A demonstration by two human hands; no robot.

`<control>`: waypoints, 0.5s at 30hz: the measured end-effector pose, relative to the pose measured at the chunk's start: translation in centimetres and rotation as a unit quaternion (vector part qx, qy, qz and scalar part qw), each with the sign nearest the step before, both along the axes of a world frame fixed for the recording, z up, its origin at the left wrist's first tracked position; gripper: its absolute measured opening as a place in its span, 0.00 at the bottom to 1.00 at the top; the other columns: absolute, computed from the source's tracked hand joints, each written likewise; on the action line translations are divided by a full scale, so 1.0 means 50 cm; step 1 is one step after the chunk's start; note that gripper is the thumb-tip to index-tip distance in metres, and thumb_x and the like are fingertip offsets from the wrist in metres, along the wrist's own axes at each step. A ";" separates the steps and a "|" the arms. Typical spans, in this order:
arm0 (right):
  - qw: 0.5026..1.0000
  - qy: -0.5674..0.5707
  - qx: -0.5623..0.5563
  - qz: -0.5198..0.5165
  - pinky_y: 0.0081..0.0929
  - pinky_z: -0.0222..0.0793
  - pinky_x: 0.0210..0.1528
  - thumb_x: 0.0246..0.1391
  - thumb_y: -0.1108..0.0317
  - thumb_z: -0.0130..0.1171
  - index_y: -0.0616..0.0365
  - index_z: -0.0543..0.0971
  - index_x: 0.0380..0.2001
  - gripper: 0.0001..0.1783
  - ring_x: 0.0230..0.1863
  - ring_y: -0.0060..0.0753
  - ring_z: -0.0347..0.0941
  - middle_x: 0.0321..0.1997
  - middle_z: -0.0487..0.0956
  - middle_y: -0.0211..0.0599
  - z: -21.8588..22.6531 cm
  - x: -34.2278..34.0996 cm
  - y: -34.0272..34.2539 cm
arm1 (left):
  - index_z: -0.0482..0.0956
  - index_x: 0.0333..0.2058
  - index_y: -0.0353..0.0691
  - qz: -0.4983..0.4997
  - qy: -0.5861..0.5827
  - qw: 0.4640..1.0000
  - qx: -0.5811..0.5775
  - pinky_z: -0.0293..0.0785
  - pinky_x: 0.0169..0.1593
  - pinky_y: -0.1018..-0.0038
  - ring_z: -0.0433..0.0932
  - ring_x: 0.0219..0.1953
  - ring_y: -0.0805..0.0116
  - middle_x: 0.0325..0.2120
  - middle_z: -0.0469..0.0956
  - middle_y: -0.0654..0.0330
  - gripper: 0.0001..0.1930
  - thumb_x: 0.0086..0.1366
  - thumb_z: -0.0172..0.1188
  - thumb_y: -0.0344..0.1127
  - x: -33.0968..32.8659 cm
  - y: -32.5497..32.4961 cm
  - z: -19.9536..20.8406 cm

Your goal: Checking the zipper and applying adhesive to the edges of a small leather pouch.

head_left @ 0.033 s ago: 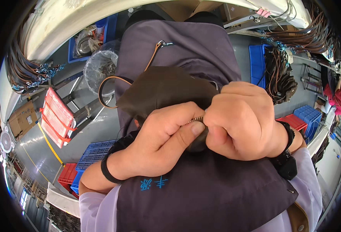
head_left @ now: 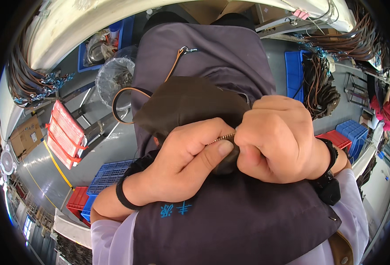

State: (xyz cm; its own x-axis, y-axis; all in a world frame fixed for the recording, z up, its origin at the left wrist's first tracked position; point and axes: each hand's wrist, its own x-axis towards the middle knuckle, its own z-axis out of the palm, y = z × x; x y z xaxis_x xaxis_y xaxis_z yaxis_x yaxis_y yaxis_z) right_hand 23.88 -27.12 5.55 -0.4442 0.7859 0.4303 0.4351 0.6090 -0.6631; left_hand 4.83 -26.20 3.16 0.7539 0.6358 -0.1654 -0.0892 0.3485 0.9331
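A dark brown fabric bag [head_left: 190, 101] rests against my apron [head_left: 243, 216], between my two hands. Along its near edge runs a brass-toned metal zipper [head_left: 221, 139]. My left hand [head_left: 181, 163] is closed on that edge, its thumb pressing beside the teeth. Right against it, my right hand [head_left: 279, 139] is curled tightly at the other end of the visible teeth; its fingers hide the zipper's pull. A thin brown strap [head_left: 114, 106] loops out from the bag's left side. Farther off, its metal clip [head_left: 187, 50] lies on the apron.
Bundles of straps hang at the far left [head_left: 36, 84] and far right [head_left: 358, 44]. A clear bag-lined bin [head_left: 113, 79] stands left. On the right, a blue crate [head_left: 294, 73] sits by dark bags [head_left: 325, 97]. Another person [head_left: 385, 112] is at the right edge.
My right hand has shifted very slightly right, showing a little more of the zipper teeth between the hands. My left hand stays practically in place.
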 end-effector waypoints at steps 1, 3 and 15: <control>0.999 -0.008 -0.024 0.023 0.26 0.52 0.14 0.33 0.82 0.55 0.61 0.69 0.29 0.15 0.11 0.30 0.56 0.18 0.67 0.33 0.003 0.009 -0.003 | 0.71 0.34 0.34 0.000 0.000 1.000 0.000 0.63 0.28 0.77 0.64 0.22 0.73 0.21 0.68 0.61 0.05 0.66 0.48 0.28 -0.001 0.001 0.002; 0.998 -0.015 -0.049 0.046 0.26 0.52 0.14 0.33 0.82 0.55 0.61 0.68 0.29 0.14 0.11 0.31 0.55 0.18 0.66 0.32 0.007 0.012 -0.009 | 0.71 0.34 0.34 -0.020 0.009 0.999 -0.038 0.63 0.29 0.78 0.64 0.23 0.74 0.21 0.68 0.62 0.06 0.67 0.48 0.30 -0.004 0.004 0.007; 0.994 0.068 -0.081 -0.006 0.31 0.49 0.16 0.37 0.84 0.52 0.60 0.69 0.24 0.09 0.13 0.35 0.56 0.15 0.63 0.34 -0.015 -0.008 0.004 | 0.71 0.34 0.33 -0.013 0.003 0.997 0.075 0.65 0.30 0.76 0.67 0.24 0.71 0.23 0.68 0.60 0.06 0.67 0.47 0.29 0.007 0.008 -0.008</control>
State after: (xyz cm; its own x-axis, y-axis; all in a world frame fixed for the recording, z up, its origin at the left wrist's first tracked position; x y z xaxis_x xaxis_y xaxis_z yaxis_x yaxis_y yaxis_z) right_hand 23.48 -26.90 4.79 -0.3803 0.8552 0.3520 0.3425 0.4838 -0.8054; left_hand 5.16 -25.81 2.78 0.7692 0.6347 -0.0735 -0.0771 0.2064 0.9754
